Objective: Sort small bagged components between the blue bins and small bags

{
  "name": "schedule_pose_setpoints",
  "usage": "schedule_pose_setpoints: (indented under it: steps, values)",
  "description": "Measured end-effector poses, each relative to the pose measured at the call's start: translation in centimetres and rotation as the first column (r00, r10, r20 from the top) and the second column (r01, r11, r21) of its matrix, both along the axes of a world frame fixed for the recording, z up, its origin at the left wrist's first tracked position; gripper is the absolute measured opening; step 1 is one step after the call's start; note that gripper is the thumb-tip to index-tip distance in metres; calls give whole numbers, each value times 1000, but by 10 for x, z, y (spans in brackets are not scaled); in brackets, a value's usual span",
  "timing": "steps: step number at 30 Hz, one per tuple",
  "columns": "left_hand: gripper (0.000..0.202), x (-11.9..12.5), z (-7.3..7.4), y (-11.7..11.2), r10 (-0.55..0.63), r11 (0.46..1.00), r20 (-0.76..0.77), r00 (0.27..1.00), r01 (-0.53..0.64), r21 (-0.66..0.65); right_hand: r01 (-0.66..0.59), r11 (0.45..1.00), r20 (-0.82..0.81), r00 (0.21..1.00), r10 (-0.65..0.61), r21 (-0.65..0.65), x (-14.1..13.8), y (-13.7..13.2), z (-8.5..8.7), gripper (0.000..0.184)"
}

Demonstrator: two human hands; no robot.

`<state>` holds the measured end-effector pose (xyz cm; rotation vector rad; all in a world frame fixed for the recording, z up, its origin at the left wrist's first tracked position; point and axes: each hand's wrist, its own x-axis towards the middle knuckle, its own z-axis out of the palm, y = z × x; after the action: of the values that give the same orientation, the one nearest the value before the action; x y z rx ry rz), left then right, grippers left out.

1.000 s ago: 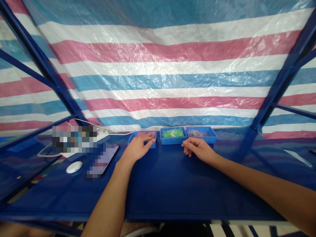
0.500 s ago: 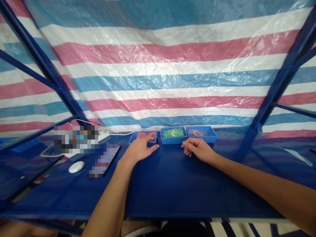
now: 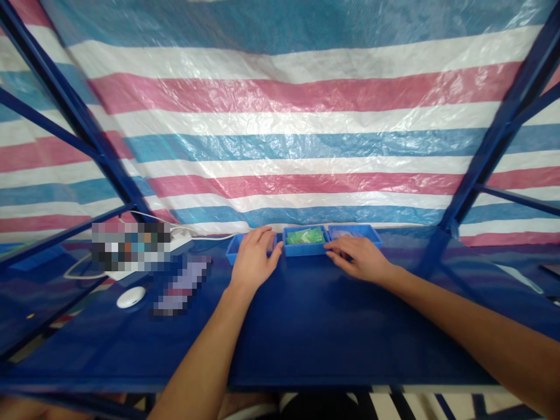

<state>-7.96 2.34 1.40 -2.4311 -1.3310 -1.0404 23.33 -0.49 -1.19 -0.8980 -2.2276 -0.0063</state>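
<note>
Three small blue trays stand in a row at the back of the dark blue table (image 3: 306,326). My left hand (image 3: 254,262) lies over the left tray (image 3: 231,249), fingers stretched out and reaching into it; whether it holds anything is hidden. The middle tray (image 3: 305,248) holds green packets. My right hand (image 3: 359,258) rests with fingers extended at the front edge of the right tray (image 3: 371,233), fingertips near the gap between the middle and right trays.
A white mouse (image 3: 130,296) and a blurred flat device (image 3: 181,287) lie at the left, with a white power strip and cable (image 3: 181,236) behind. Blue frame posts (image 3: 476,169) and a striped tarp (image 3: 284,134) enclose the table.
My left hand moved forward over the left tray, covering its pink contents. My right hand moved forward and opened from a loose curl, reaching the right tray's front edge.
</note>
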Motion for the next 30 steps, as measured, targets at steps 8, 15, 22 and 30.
schedule_pose_setpoints:
  steps: [8,15,22,30]
  values:
    - [25,44,-11,-27,-455,871,22,890,450,-200,227,973,29,973,-228,36,89,30,20,68]
    - [28,60,-27,-28,-567,781,-17,824,531,-329,226,905,-179,936,-304,-360,130,40,-48,106]
    - [34,52,-26,-21,-476,818,26,879,453,-355,139,861,-331,884,-330,-489,125,50,-53,115]
    - [45,51,-28,-21,-423,818,77,903,417,-397,238,825,-484,714,-507,-513,123,45,-40,112]
